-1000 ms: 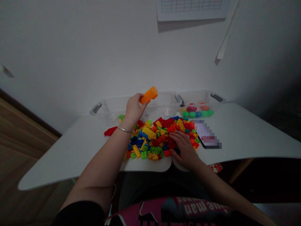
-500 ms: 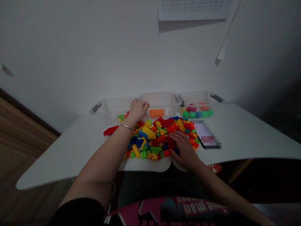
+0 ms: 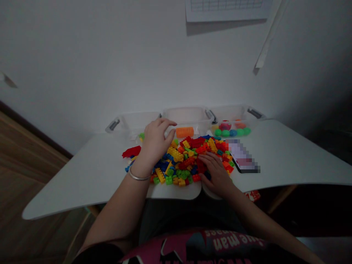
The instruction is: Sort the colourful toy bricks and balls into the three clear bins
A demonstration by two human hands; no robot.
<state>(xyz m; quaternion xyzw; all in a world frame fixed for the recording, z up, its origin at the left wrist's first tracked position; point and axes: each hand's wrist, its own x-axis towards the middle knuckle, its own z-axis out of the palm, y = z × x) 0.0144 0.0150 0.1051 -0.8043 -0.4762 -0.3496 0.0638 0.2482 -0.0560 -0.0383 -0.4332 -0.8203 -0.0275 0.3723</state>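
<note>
A heap of coloured plastic building bricks lies on the white table in front of me. My left hand, with a silver bangle at the wrist, hovers over the heap's left side, fingers spread and holding nothing. An orange brick lies in the middle clear tub behind the heap. My right hand rests flat on the bricks at the heap's near right side, fingers apart.
Three clear tubs stand in a row against the wall; the left tub holds a few pieces, the right tub holds coloured balls. A phone lies right of the heap. The table's near edge has a curved cut-out.
My left hand held the orange brick up, dropped it into the middle tub, then drew back down over the heap. My right hand has stayed in place.
</note>
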